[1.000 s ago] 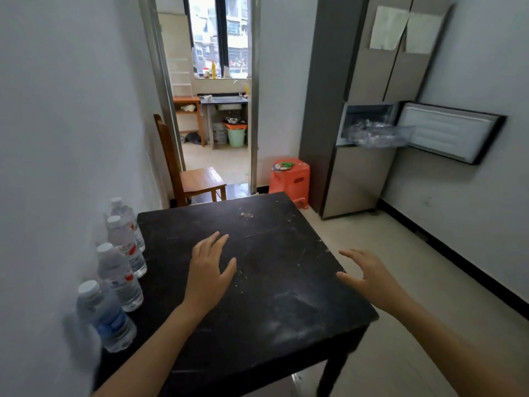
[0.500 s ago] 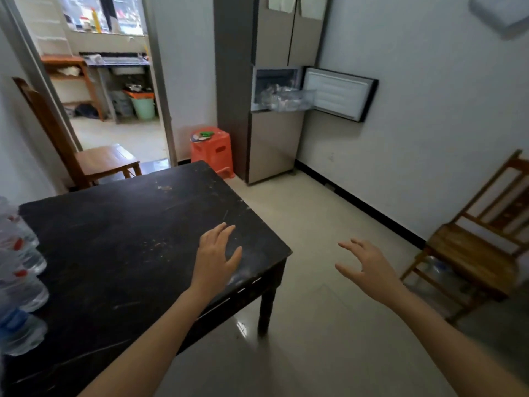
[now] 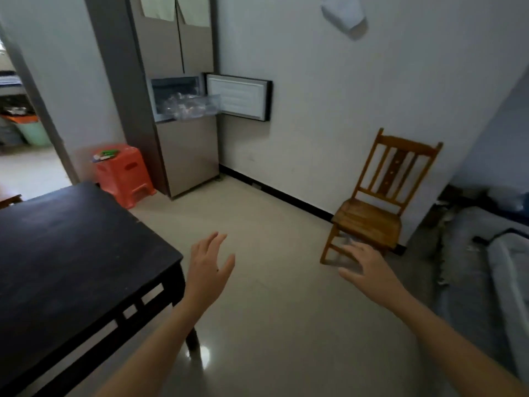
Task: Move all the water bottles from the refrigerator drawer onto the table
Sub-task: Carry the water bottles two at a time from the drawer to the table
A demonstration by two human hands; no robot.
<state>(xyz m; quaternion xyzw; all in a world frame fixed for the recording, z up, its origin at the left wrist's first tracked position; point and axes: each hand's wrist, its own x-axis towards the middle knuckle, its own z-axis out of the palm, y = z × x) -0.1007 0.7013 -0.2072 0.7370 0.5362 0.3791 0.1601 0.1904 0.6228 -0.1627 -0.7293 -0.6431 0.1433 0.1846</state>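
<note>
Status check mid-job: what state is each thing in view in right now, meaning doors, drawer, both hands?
Refrigerator drawer: pulled out.
Water bottles: lying in the drawer, count unclear.
Small refrigerator door: swung open to the right.
Upper refrigerator doors: closed.
Left hand: open, empty, beside the table.
Right hand: open, empty.
Wooden chair: upright by the wall.

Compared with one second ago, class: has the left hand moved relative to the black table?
Yes. The left hand was above the black table; it is now past its right edge, over the floor.
</note>
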